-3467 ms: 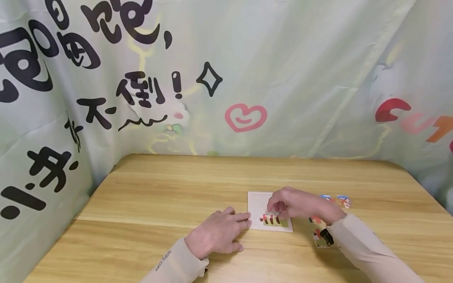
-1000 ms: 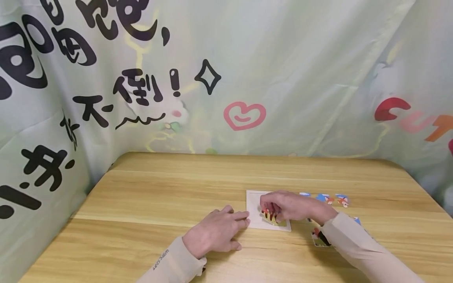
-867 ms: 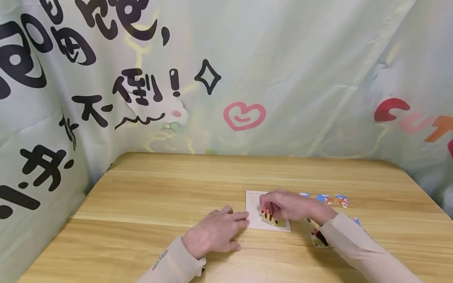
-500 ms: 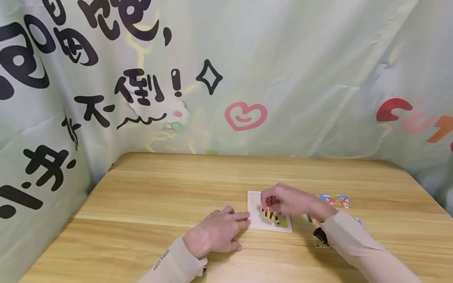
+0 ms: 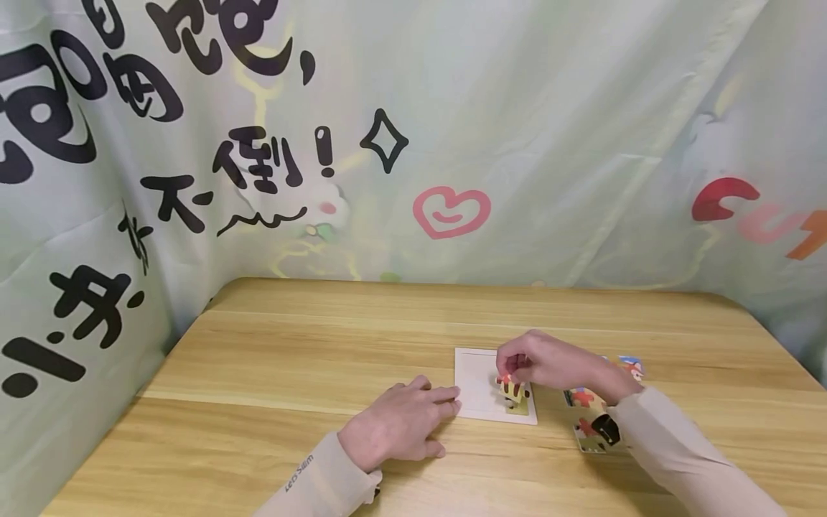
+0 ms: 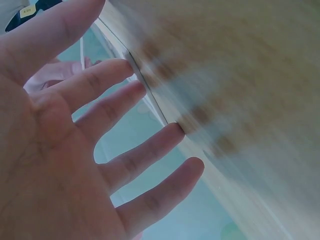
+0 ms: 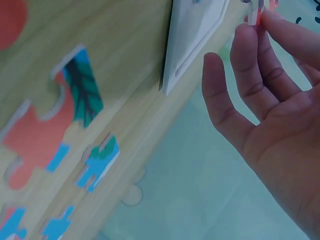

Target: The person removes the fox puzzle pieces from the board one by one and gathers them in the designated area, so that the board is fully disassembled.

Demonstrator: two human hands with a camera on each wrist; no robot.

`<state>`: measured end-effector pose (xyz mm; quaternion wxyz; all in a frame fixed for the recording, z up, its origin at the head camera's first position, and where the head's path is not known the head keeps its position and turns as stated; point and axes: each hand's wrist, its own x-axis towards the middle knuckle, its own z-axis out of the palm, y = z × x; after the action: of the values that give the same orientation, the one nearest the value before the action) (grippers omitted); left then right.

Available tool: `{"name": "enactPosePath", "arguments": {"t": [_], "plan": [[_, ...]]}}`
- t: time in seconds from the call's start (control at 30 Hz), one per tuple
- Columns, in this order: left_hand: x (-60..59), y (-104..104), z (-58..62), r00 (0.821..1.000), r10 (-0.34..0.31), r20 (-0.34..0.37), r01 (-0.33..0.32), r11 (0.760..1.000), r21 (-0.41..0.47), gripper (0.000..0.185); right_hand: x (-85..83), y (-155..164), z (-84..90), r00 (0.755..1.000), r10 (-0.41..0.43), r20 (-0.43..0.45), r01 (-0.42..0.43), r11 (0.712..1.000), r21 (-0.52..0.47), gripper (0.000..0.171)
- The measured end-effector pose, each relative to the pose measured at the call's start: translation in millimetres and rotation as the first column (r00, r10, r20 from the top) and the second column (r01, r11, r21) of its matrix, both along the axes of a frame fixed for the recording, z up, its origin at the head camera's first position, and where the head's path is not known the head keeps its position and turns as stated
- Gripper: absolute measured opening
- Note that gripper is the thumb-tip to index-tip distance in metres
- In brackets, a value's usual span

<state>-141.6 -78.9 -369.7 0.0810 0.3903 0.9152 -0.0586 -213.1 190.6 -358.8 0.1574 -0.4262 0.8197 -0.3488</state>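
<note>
A white puzzle tray (image 5: 474, 380) lies near the middle of the table. With thumb and fingers, my right hand (image 5: 549, 362) pinches a jigsaw piece (image 5: 512, 389), yellow with dark stripes and a red edge, tilted over the tray's right part. The right wrist view shows only the lower end of that jigsaw piece (image 7: 255, 14) at the fingertips. Below it, an olive-green patch (image 5: 519, 410) shows in the tray's near right corner, partly covered. My left hand (image 5: 400, 424) rests with spread fingers, its fingertips at the tray's left edge; the left wrist view shows its palm (image 6: 55, 165).
Several loose jigsaw pieces lie right of the tray, such as a red and olive piece (image 5: 589, 435) and a blue one (image 5: 632, 365); my right forearm partly hides them. A printed curtain (image 5: 549, 143) hangs behind the wooden table (image 5: 291, 345).
The striped piece, flat in the tray at first, is now raised and tilted in my right hand. Over the last half second that hand has shifted right with it. My left hand stays put.
</note>
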Motion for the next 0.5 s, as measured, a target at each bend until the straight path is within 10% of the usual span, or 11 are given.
{"name": "enactPosePath", "arguments": {"t": [0.5], "plan": [[-0.1,0,0.5,1.000,0.008,0.014,-0.008,1.000,0.002,0.067,10.7,32,1.1,0.999,-0.043,0.003,0.043,0.999,0.019,0.027]]}}
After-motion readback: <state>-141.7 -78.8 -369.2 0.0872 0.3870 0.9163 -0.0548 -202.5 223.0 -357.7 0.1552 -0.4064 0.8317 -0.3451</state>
